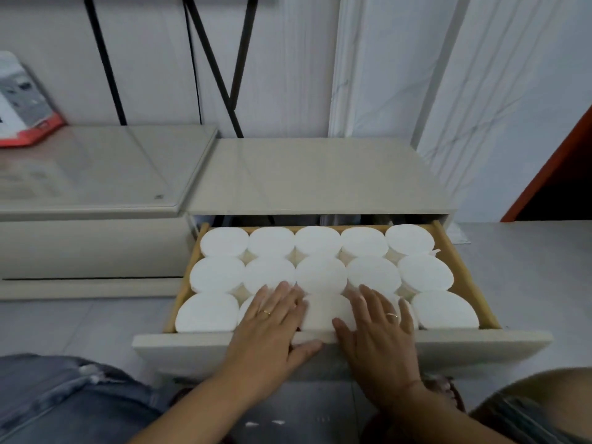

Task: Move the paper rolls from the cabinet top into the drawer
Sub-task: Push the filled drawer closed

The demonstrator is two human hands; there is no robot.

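The pulled-out drawer [480,346] holds several white paper rolls [320,272] standing on end in three tight rows. My left hand [272,322] lies flat, fingers straight, on the front-row rolls left of centre, its thumb over the drawer's front panel. My right hand [378,325] lies flat the same way on the front-row rolls right of centre. A front roll [323,310] shows between the two hands. The beige cabinet top [314,174] above the drawer carries no rolls.
A lower glass-topped unit [96,168] stands to the left with a red and white box [22,104] at its back corner. Black metal legs [221,75] lean against the white wall. My knees in jeans [64,398] frame the bottom; grey tiled floor lies around.
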